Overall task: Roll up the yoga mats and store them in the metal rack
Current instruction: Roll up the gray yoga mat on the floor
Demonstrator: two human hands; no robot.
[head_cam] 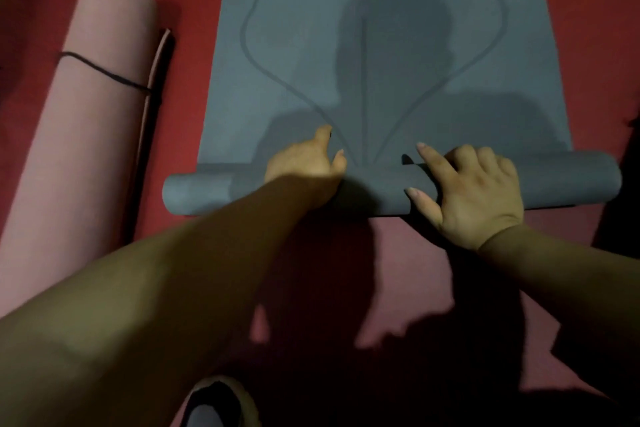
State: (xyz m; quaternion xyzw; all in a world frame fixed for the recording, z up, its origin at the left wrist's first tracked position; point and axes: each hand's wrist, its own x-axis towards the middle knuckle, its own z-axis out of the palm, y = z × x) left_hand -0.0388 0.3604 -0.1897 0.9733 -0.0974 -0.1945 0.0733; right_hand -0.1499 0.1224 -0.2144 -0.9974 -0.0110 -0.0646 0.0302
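**matfan:** Biggest thing first: a dark red carpeted floor (595,28), and most of it is covered by a grey foam yoga mat (381,62) with faint curved lines and a round emblem printed on it. It lies flat, running away from the person. Only the near end is rolled up, into a thin tube (571,180) lying crosswise.

**rollo_9:** And the pink one?

**matfan:** A dusty pink foam mat (86,132) sits on the floor to the left, well apart from the grey one. It's fully rolled, with a thin black cord (104,69) tied around it.

**rollo_9:** Hands?

**matfan:** Both are on the tube. The left hand (304,163) lies palm-down on top, left of the centre line. Its forefinger and thumb reach forward onto the flat part, so it's pressing, not clutching. The right hand (478,191) grips the tube. Its thumb is on the near side, its knuckles are bent over the top and its index finger is stretched out.

**rollo_9:** Count?

**matfan:** Two mats, two hands, one cord. There's also a blurry round thing (214,402) at the bottom edge, and I can't tell what it is.
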